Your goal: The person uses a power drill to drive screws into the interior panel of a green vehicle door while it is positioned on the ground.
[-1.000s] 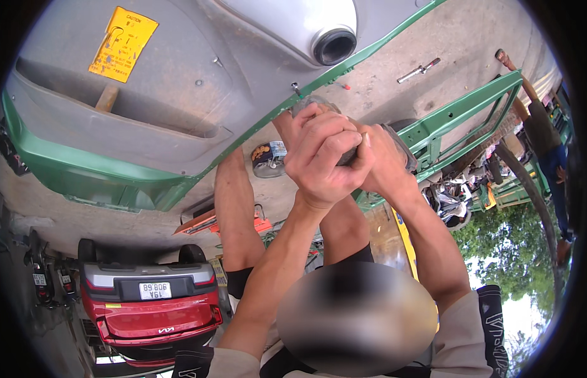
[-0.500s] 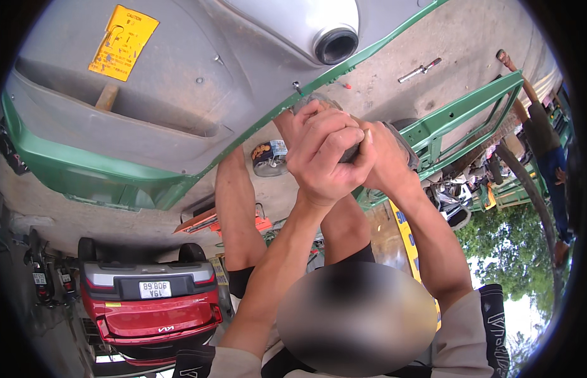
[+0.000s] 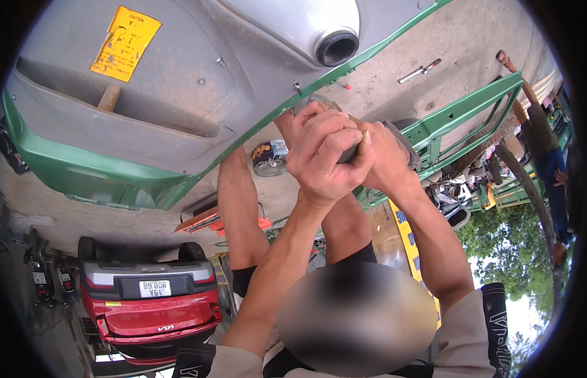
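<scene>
My left hand [image 3: 328, 154] is closed, its fingers curled in front of my chest over something dark that shows only in part between them. Tight against it, my right hand [image 3: 388, 154] is mostly covered by the left, so its fingers stay hidden. Just above the hands runs the green edge of a large grey-lined panel [image 3: 161, 57]. A small bolt [image 3: 298, 89] sticks out at that edge, close to my left fingers. Worn grey footwear [image 3: 315, 101] shows behind the knuckles. What the hands grip cannot be made out.
A ratchet-like tool [image 3: 419, 70] and a small red piece [image 3: 348, 87] lie on the concrete. Near my leg are a round tin [image 3: 269, 159] and an orange toolbox [image 3: 205, 221]. A green metal frame [image 3: 457, 116] stands at right; a person in blue [image 3: 552, 189] is beyond it.
Hardly anything differs. Both hands keep the same closed-together position, while the view has shifted very slightly.
</scene>
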{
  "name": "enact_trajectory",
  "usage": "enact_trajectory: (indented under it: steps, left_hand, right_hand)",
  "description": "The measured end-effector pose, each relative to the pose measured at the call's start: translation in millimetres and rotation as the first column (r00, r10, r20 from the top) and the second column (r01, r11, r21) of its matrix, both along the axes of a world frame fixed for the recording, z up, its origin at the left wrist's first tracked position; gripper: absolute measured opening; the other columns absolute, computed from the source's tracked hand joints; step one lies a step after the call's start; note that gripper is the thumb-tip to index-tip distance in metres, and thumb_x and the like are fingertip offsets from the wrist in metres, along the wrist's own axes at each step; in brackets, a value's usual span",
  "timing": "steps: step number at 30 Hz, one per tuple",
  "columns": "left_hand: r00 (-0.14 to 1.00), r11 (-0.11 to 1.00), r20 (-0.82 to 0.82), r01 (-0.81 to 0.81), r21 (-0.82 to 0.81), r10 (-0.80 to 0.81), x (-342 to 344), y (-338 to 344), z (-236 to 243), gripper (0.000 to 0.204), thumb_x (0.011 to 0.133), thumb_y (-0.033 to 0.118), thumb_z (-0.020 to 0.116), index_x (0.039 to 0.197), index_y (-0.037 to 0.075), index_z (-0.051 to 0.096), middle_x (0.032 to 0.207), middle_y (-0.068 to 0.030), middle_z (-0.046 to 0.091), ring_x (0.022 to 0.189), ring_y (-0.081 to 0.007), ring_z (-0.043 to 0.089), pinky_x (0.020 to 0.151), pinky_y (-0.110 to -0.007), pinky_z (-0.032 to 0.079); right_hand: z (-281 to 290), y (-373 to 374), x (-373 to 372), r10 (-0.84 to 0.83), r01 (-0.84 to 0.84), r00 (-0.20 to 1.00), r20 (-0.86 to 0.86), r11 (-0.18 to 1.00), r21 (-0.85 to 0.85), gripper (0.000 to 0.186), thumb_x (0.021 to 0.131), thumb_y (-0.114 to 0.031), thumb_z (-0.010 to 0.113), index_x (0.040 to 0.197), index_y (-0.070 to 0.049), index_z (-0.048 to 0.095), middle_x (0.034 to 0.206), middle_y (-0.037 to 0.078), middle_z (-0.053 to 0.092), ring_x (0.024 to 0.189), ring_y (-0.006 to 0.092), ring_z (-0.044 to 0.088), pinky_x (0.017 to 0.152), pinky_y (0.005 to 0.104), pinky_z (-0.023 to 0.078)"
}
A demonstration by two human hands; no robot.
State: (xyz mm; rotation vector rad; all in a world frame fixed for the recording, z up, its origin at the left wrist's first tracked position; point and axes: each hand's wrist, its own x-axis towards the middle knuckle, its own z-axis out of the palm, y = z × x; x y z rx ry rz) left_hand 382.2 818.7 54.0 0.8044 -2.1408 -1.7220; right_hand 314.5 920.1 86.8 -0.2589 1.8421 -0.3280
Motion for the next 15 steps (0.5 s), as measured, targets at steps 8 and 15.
enact_trajectory:
  steps: [8,15]
  left_hand:
    - [1.000,1.000,-0.018,0.004,0.005,-0.004,2.0,1.6,-2.4,0.024,0.068,0.000,0.078,0.083,0.010,0.063,0.086,-0.0023,0.069,0.080,-0.0230,0.070,0.090,-0.046,0.053]
    - [1.000,1.000,-0.027,0.007,0.007,-0.007,2.9,2.0,-2.9,0.024,0.068,0.000,0.078,0.084,0.010,0.063,0.087,-0.0025,0.069,0.080,-0.0231,0.069,0.089,-0.046,0.053]
  right_hand:
    - [-1.8,2.5,-0.6,0.020,-0.020,1.000,0.001,1.000,-0.020,0.031,0.076,-0.016,0.069,0.100,0.002,0.060,0.076,0.027,0.067,0.077,0.0486,0.068,0.067,0.0533,0.055]
    - [0.9,-1.5,-3.4,0.032,-0.032,0.999,0.023,0.999,0.028,0.031,0.077,-0.016,0.069,0.100,0.003,0.060,0.075,0.027,0.067,0.076,0.0481,0.068,0.066,0.0531,0.055]
